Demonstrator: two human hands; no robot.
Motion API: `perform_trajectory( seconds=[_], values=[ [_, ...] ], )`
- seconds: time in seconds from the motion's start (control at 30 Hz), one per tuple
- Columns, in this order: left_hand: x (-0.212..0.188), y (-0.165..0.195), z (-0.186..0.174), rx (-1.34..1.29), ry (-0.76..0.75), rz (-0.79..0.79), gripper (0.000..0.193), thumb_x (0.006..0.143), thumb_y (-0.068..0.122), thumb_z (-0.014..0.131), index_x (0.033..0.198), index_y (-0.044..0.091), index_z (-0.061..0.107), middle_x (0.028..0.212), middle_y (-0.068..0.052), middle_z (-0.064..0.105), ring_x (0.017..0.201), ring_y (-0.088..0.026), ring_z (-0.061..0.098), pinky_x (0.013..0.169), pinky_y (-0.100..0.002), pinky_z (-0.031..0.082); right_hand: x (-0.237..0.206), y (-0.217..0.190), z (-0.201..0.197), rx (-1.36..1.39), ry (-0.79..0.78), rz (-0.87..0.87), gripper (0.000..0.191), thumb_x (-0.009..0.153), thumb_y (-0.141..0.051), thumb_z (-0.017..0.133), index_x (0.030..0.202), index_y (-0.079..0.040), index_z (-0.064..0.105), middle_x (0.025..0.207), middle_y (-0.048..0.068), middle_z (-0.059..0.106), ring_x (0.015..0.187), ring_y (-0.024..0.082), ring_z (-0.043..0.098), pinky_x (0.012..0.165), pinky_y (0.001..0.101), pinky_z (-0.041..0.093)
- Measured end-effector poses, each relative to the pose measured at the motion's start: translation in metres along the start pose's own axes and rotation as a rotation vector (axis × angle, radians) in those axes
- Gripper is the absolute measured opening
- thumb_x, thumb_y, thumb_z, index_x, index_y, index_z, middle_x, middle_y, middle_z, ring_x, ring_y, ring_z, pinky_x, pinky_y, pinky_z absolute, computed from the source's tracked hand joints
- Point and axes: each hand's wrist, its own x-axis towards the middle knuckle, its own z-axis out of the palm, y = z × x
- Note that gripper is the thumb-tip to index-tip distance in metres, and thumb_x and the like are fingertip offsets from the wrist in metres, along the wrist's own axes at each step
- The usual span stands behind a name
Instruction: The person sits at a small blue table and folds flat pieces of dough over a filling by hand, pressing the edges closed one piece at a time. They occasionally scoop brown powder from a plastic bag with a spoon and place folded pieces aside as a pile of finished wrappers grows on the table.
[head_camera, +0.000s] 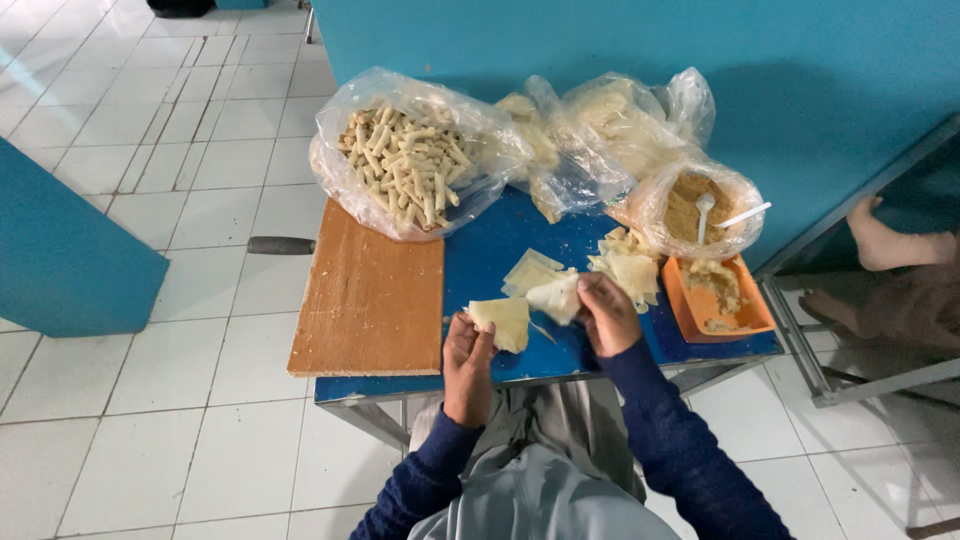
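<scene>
The left hand (467, 352) pinches a pale wrapper sheet (502, 321) at the blue table's (480, 262) near edge. Just right, the right hand (606, 310) grips a folded wrapper (556, 296), near the orange tray (755, 312).

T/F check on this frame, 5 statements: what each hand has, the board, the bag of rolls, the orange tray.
1. The left hand holds a pale wrapper sheet. True.
2. The right hand is empty and rests on the wooden board. False: it grips a folded wrapper over the blue table; the board lies apart, toward the person's left.
3. The clear bag of finished rolls sits at the far end of the board. True.
4. The orange tray is by the left hand. False: it is at the table's right edge, beyond the right hand.
5. A white spoon stands in the bag of brown filling. True.
</scene>
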Motion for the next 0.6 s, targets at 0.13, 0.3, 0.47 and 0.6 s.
perform_trajectory(
  seconds=[0.13, 0.3, 0.47, 0.6],
  values=[
    [0.001, 0.004, -0.002, 0.027, 0.019, 0.022, 0.01, 0.102, 0.009, 0.059, 0.106, 0.007, 0.05, 0.092, 0.0, 0.061, 0.078, -0.006, 0.051, 0.07, -0.023, 0.041, 0.017, -0.032, 0.015, -0.734, 0.097, -0.405, 0.008, 0.102, -0.012, 0.064, 0.105, -0.006, 0.068, 0.096, 0.004, 0.072, 0.085, 0.014, 0.071, 0.074, 0.028, 0.054],
    [-0.002, 0.008, -0.001, 0.043, 0.035, 0.028, 0.008, 0.105, 0.01, 0.057, 0.108, 0.005, 0.051, 0.095, -0.003, 0.063, 0.084, -0.009, 0.057, 0.076, -0.024, 0.046, 0.001, -0.021, 0.052, -1.366, -0.061, -0.772, 0.007, 0.095, -0.011, 0.071, 0.099, -0.006, 0.071, 0.097, 0.011, 0.073, 0.09, 0.031, 0.069, 0.077, 0.0402, 0.055],
    [-0.001, 0.009, 0.001, -0.063, 0.024, 0.022, 0.007, 0.104, 0.01, 0.053, 0.108, 0.004, 0.052, 0.107, -0.005, 0.066, 0.1, -0.013, 0.066, 0.089, -0.029, 0.054, -0.017, -0.007, 0.046, -1.398, -0.203, -0.83, 0.01, 0.09, -0.005, 0.071, 0.101, -0.006, 0.07, 0.102, 0.011, 0.073, 0.096, 0.031, 0.069, 0.082, 0.041, 0.056],
    [-0.001, 0.005, -0.002, -0.036, 0.011, 0.023, 0.007, 0.105, 0.01, 0.054, 0.107, 0.003, 0.053, 0.109, -0.007, 0.068, 0.099, -0.014, 0.066, 0.088, -0.028, 0.053, -0.022, 0.001, 0.039, -1.406, -0.201, -0.836, 0.014, 0.09, -0.005, 0.072, 0.103, -0.004, 0.071, 0.103, 0.011, 0.073, 0.099, 0.03, 0.069, 0.084, 0.0405, 0.057]
  ],
)
